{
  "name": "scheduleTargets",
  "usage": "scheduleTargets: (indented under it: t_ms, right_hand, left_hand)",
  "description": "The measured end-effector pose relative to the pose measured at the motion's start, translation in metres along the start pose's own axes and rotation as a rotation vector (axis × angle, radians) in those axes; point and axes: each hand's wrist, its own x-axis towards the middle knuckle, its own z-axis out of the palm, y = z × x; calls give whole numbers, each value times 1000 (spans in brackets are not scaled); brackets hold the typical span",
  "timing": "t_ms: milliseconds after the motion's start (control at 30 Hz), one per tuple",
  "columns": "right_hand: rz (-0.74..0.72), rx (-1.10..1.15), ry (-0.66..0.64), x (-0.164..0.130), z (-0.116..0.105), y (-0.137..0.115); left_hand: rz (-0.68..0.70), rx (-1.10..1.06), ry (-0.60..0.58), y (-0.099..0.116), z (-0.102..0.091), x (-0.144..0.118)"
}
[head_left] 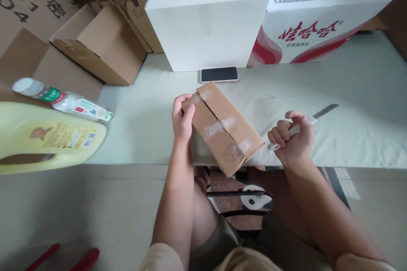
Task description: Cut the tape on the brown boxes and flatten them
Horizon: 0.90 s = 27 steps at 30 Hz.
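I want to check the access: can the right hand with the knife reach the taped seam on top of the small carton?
Probably yes. The right hand holds the knife beside the small carton; nothing lies between. The left hand grips only the far end.

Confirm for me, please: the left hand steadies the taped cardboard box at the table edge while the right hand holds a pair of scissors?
Not quite: the head view shows the right hand gripping a knife, not scissors. The left hand does steady the taped cardboard box at the table edge.
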Motion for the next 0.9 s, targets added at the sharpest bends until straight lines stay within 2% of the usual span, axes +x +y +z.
scheduleTargets:
  t_ms: [100,167,267,333,433,600,800,900]
  right_hand:
    - [142,17,37,5,-1,4]
    - [177,-16,115,6,2,10]
    - [134,-91,273,4,9,17]
    - [66,-126,315,3,11,18]
    - [-7,-149,295,2,12,15]
    - [59,-183,115,-4,12,10]
    - [-109,-304,272,-9,19,3]
    - [-271,-385,269,-12,28,-7]
  left_hand:
    - [-4,21,0,2,1,-1]
    - [-4,23,-4,3,1,-1]
    - [-3,17,-6,1,1,-1]
    - [-4,5,-9,0,1,-1]
    - [-4,-11,-19,-1,-1,-1]
    - [6,31,-21,0,3,-3]
    - [42,31,-52,0,20,-10]
    - [47,30,-73,0,23,-13]
